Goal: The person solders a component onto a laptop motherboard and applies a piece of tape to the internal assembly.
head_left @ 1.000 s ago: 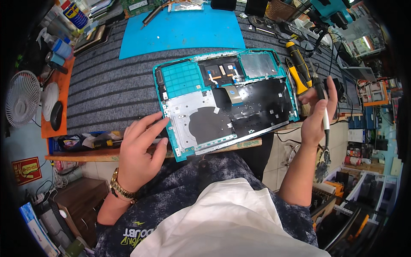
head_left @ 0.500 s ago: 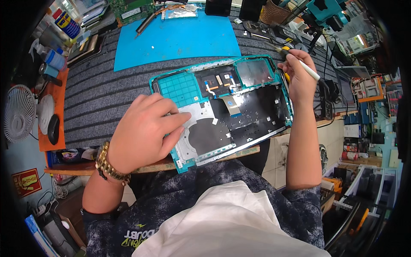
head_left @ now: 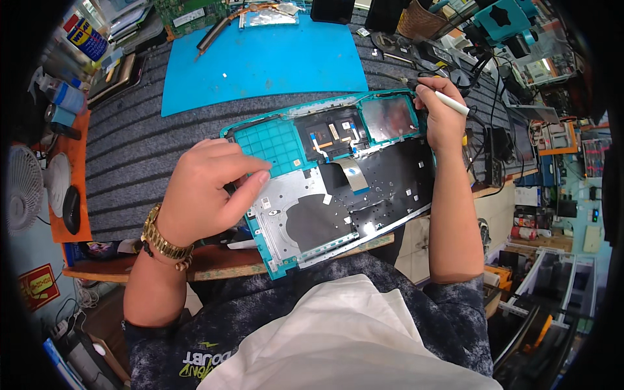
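Note:
A teal laptop shell (head_left: pixel 266 146), its inner side facing up, lies tilted at the table's front edge. It has a silver metal plate, black sheeting and a loose ribbon cable (head_left: pixel 355 177). My left hand (head_left: pixel 211 185), with a gold watch at the wrist, hovers over the shell's left part. Thumb and forefinger are pinched together; anything between them is too small to make out. At the shell's far right corner, my right hand (head_left: pixel 443 120) is closed round a white pen-shaped tool (head_left: pixel 452 103). Its working tip is hard to see.
A blue mat (head_left: pixel 266 62) lies behind the shell on grey ribbed cloth (head_left: pixel 140 162). At the far left stand a spray can (head_left: pixel 88 39) and a white fan (head_left: pixel 26 188). A green circuit board (head_left: pixel 188 16) sits at the back. Cables (head_left: pixel 497 97) crowd the right.
My left hand has moved slightly left, its thumb and forefinger closing together. My right hand has shifted a little left with the white tool. The view has shifted slightly.

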A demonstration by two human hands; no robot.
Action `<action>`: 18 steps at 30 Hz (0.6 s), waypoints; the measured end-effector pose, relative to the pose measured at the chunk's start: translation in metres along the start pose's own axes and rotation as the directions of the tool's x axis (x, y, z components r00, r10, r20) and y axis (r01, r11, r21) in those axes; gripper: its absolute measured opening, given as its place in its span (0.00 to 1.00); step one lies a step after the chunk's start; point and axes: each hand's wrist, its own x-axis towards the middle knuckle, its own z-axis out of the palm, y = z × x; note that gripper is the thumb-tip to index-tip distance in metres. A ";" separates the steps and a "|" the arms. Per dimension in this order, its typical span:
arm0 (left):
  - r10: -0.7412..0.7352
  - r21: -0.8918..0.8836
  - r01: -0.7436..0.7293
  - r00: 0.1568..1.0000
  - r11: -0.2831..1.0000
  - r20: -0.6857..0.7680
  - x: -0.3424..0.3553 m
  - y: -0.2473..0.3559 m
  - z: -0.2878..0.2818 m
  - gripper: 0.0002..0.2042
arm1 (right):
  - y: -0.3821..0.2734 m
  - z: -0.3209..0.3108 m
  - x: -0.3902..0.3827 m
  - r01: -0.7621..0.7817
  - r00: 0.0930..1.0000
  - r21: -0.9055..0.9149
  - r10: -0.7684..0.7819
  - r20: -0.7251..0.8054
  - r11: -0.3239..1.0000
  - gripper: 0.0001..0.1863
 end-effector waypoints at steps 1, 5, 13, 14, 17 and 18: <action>-0.004 0.000 0.004 1.000 1.000 0.006 0.000 0.001 0.000 0.03 | 0.000 0.000 -0.001 -0.001 1.000 -0.017 0.001 -0.006 1.000 0.09; -0.010 -0.003 0.010 1.000 1.000 0.022 0.001 0.003 0.001 0.03 | -0.001 -0.001 -0.002 0.016 1.000 -0.034 -0.016 0.001 0.999 0.09; -0.006 0.006 0.005 1.000 1.000 0.027 0.001 0.003 0.001 0.03 | 0.001 -0.001 -0.001 0.006 1.000 -0.060 -0.006 -0.007 0.998 0.08; -0.005 0.007 0.005 1.000 1.000 0.029 0.001 0.003 0.001 0.03 | 0.001 -0.001 -0.001 0.004 1.000 -0.069 -0.004 0.000 0.998 0.08; -0.007 0.015 0.006 1.000 1.000 0.030 0.002 0.003 0.001 0.04 | 0.001 -0.002 0.000 -0.007 1.000 -0.079 0.007 -0.003 0.997 0.08; -0.008 0.014 0.008 0.999 1.000 0.031 0.001 0.003 0.001 0.04 | 0.001 -0.003 0.000 -0.004 1.000 -0.073 0.004 -0.007 0.997 0.08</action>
